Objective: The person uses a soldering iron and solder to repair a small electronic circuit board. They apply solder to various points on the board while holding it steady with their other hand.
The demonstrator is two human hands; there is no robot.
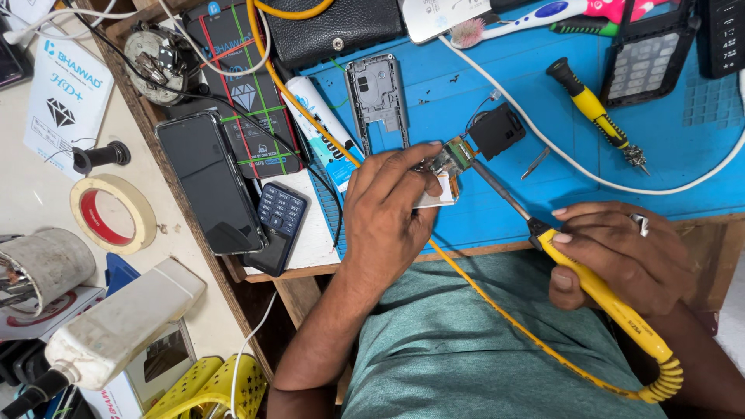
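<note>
A small circuit board (448, 159) is held over the near part of the blue mat (466, 225), pinched between the thumb and closed fingers of the left hand (388, 209). A white strip below the board is gripped with it. The soldering iron (590, 283) is laid on a slant: its long axis runs from the yellow handle at the lower right up to the thin dark tip at the upper left, and the tip is brought against the board's right edge. The handle is wrapped by the curled fingers of the right hand (621, 260), with the thumb laid along its top. The left forearm rises from the lower edge of the view, the wrist bent so the knuckles face up. Just right of the board a small black block (497, 130) is seen on the mat, and further right a yellow-handled screwdriver (594, 112). Above the board lies a grey phone frame (376, 97). Left of the board, on the worktop (310, 248), a dark smartphone (209, 182) and a keypad phone (278, 221) are set side by side.
</note>
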